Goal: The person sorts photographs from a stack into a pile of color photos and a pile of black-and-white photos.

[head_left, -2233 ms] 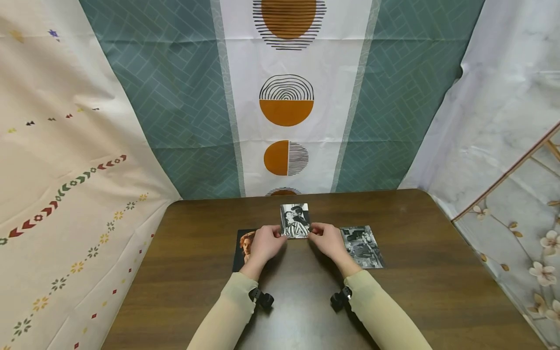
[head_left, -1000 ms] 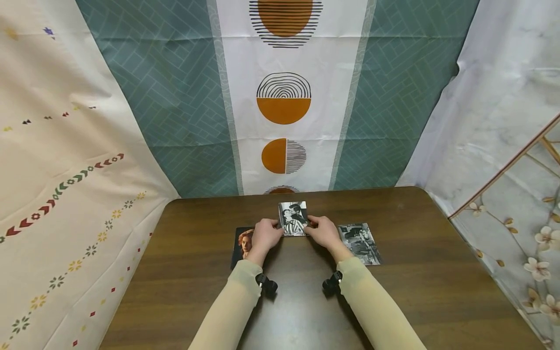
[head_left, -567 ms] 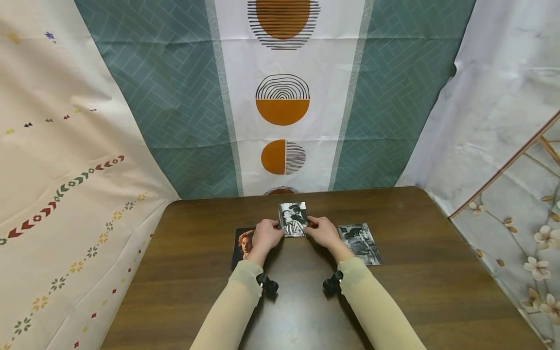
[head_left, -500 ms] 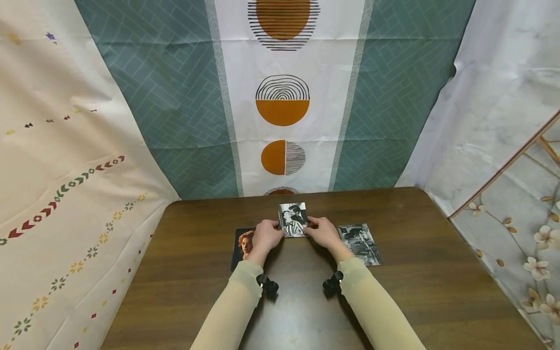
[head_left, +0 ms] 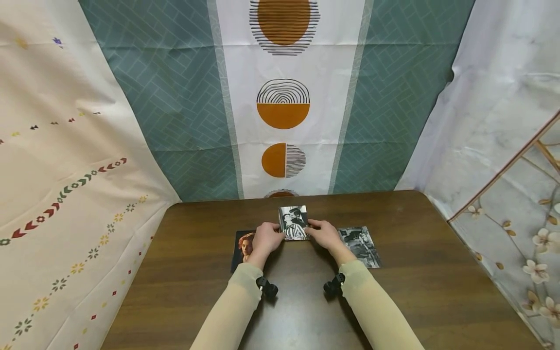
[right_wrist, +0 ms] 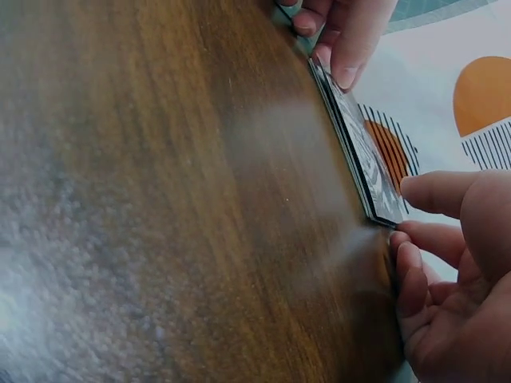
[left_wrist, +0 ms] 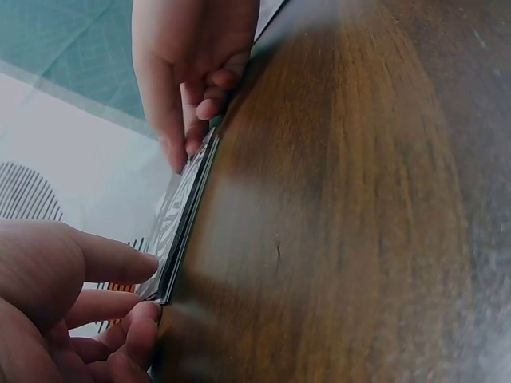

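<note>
A small stack of photo cards (head_left: 294,222) lies near the table's far edge, its top card a black-and-white print of two people. Its layered edge shows in the left wrist view. My left hand (head_left: 268,237) pinches the stack's left side, thumb over the top near the lower corner. From the other side my right hand (head_left: 324,235) grips it the same way; in the right wrist view its thumb and forefinger meet the near corner. A dark photo card (head_left: 237,253) with a red-haired figure is partly hidden behind my left hand. Beyond my right hand lies another black-and-white photo card (head_left: 361,248).
The brown wooden table (head_left: 183,301) ends against a patterned hanging cloth (head_left: 280,131) just past the stack. Floral cloths flank both sides. A small black camera (head_left: 270,290) is strapped to my left wrist, another camera (head_left: 331,288) to my right.
Since the earliest frame my wrists have drawn slightly closer together, and my right thumb has come onto the stack's edge. Lately only the head view has shifted a little.
</note>
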`<state>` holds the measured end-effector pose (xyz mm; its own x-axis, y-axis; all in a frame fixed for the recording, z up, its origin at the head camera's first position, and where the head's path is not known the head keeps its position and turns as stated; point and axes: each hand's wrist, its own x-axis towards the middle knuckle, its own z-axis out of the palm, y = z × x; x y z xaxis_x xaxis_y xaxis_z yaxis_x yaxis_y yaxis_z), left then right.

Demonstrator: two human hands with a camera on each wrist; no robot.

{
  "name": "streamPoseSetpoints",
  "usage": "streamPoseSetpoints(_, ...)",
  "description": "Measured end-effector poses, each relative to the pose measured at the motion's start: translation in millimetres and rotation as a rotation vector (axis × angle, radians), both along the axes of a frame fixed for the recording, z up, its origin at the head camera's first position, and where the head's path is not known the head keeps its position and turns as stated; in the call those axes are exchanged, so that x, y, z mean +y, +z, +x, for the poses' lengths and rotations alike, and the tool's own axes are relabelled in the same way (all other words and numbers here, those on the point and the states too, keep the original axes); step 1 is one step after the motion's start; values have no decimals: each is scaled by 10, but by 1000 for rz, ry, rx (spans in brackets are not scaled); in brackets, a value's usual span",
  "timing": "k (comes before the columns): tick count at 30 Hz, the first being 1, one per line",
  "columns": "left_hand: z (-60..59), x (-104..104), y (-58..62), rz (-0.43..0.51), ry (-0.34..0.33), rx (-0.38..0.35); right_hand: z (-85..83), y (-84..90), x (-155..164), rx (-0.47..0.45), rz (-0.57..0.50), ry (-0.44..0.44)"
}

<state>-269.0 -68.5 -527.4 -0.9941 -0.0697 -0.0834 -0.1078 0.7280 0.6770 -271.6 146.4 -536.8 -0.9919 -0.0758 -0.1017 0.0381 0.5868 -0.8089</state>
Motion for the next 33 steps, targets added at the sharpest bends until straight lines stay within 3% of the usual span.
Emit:
streamPoseSetpoints(7, 14, -6, -44, 30, 3, 14, 23, -44, -4, -19, -91, -50)
streamPoseSetpoints(16, 39, -2, -13, 79, 23, 46, 27, -79, -61, -9, -238, -117)
streamPoseSetpoints(24, 53, -6, -29, 136, 3, 96, 31, -33, -83, 52, -229, -142)
streamPoseSetpoints(33, 110, -65, -69, 212, -53, 154, 66, -35, -17, 35, -286, -135)
